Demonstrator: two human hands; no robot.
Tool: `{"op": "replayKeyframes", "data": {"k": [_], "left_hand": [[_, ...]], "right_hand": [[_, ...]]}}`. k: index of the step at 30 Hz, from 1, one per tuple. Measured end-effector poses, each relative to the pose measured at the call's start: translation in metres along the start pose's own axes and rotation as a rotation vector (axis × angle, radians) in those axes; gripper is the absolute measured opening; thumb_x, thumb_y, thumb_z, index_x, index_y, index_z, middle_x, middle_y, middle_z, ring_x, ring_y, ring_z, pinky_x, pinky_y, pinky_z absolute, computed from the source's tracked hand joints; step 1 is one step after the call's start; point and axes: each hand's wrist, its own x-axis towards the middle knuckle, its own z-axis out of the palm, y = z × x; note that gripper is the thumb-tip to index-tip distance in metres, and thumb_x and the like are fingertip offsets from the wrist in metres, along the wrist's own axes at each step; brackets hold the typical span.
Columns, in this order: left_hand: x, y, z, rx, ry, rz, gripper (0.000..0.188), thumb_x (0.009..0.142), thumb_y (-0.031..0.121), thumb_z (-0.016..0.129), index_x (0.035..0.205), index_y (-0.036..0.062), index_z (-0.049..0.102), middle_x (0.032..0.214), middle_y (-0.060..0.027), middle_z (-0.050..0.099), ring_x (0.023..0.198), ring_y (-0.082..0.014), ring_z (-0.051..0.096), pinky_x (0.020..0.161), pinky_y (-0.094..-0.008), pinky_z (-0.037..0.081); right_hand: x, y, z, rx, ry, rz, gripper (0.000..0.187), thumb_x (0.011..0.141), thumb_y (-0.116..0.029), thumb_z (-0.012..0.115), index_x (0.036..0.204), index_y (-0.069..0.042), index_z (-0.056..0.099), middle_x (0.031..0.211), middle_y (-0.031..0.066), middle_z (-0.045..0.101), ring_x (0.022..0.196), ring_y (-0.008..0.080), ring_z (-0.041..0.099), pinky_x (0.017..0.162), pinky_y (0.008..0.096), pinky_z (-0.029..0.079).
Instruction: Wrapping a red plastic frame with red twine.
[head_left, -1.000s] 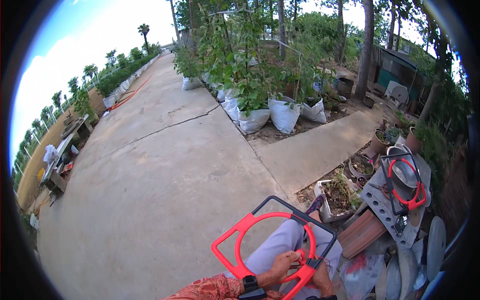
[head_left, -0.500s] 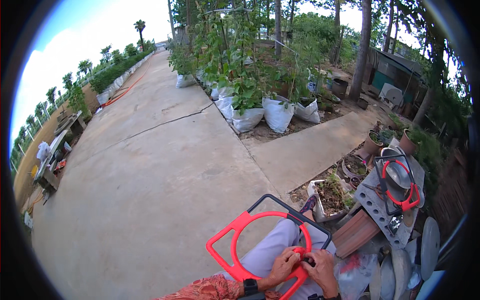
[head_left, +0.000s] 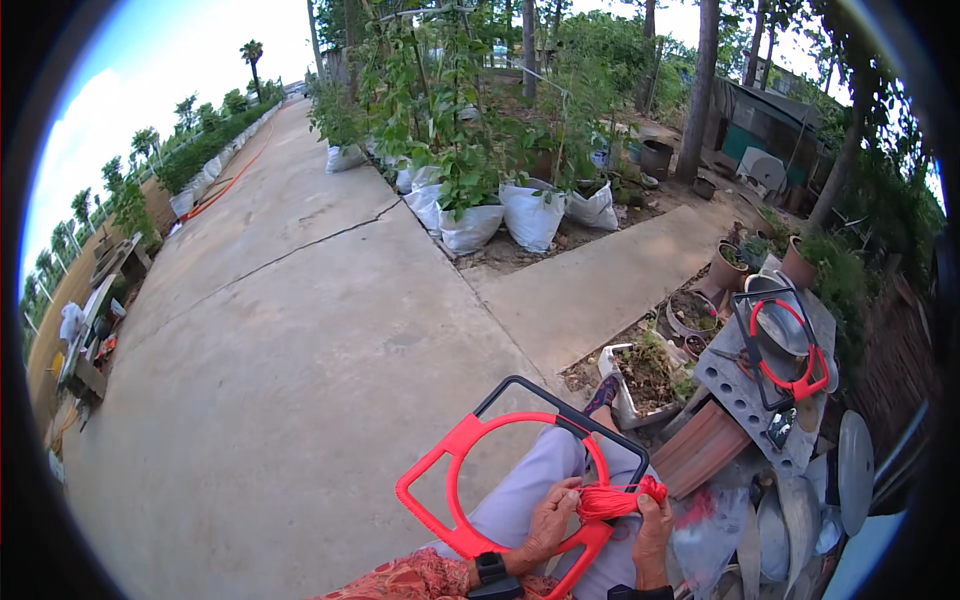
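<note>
A bundle of red cord (head_left: 607,502) is stretched between my two hands, above my lap. My left hand (head_left: 550,516) pinches it at its left end. At the other end, the fingers of my right hand (head_left: 653,530) close round the bundle, and a tuft of cord sticks up above them. Under the hands, across my legs, lies a red and black frame (head_left: 455,490) with a large open ring in it. The cord covers part of the frame's right side.
A second red and black frame (head_left: 797,385) leans among metal bowls on a perforated grey block (head_left: 722,378) to the right. Nearby are a white planter box (head_left: 625,405), reddish bricks (head_left: 700,450), a clear plastic bag (head_left: 705,545) and a round lid (head_left: 855,460). Concrete paving (head_left: 300,400) extends left.
My hands have moved apart, and the red cord that was bunched between them now shows as a long bundle. The view has shifted slightly.
</note>
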Motion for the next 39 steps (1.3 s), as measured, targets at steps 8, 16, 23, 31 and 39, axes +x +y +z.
{"op": "replayKeyframes", "data": {"k": [8, 16, 23, 31, 39], "left_hand": [[0.003, -0.012, -0.001, 0.012, -0.207, -0.339, 0.026, 0.096, 0.03, 0.052, 0.092, 0.0064, 0.06, 0.089, -0.0009, 0.059, 0.078, -0.0097, 0.055, 0.07, -0.026, 0.048], [-0.017, 0.012, 0.008, -0.13, -0.279, -0.586, 0.019, 0.095, 0.026, 0.055, 0.096, 0.0078, 0.058, 0.089, -0.0008, 0.058, 0.081, -0.0094, 0.057, 0.066, -0.0259, 0.05], [0.011, 0.024, 0.009, -0.2, -0.278, -0.492, 0.025, 0.096, 0.025, 0.052, 0.109, 0.0046, 0.052, 0.092, -0.0035, 0.059, 0.087, -0.014, 0.057, 0.075, -0.0308, 0.051], [0.008, 0.023, 0.017, -0.219, -0.272, -0.574, 0.021, 0.097, 0.02, 0.049, 0.11, 0.0043, 0.051, 0.092, -0.0042, 0.06, 0.083, -0.0129, 0.059, 0.07, -0.0289, 0.053], [-0.003, 0.025, 0.01, -0.329, -0.307, -0.654, 0.024, 0.097, 0.019, 0.049, 0.115, 0.0028, 0.051, 0.093, -0.0052, 0.06, 0.084, -0.0145, 0.06, 0.073, -0.0297, 0.053]], "right_hand": [[0.0, -0.04, -0.116, 1.093, -0.393, 0.226, 0.04, 0.087, -0.044, 0.058, 0.099, -0.006, 0.053, 0.069, 0.0034, 0.053, 0.059, 0.0191, 0.053, 0.064, 0.0341, 0.047], [-0.108, -0.047, -0.331, -0.167, 0.276, 0.551, 0.024, 0.088, -0.023, 0.055, 0.093, 0.0, 0.059, 0.078, 0.0028, 0.059, 0.071, 0.0191, 0.059, 0.065, 0.0357, 0.048], [-0.09, -0.02, -0.282, -0.523, 0.689, 0.195, 0.017, 0.08, -0.015, 0.064, 0.093, -0.005, 0.059, 0.069, -0.0012, 0.052, 0.055, 0.0083, 0.049, 0.05, 0.0247, 0.04], [-0.06, -0.005, -0.069, 0.007, -0.064, 0.46, 0.019, 0.086, -0.022, 0.066, 0.092, -0.004, 0.062, 0.069, -0.0026, 0.055, 0.058, 0.0042, 0.05, 0.054, 0.0208, 0.04], [-0.089, 0.004, -0.084, -0.01, -0.019, 0.467, 0.016, 0.084, -0.019, 0.067, 0.082, -0.004, 0.062, 0.069, -0.0025, 0.057, 0.059, 0.0044, 0.05, 0.055, 0.0224, 0.04]]}}
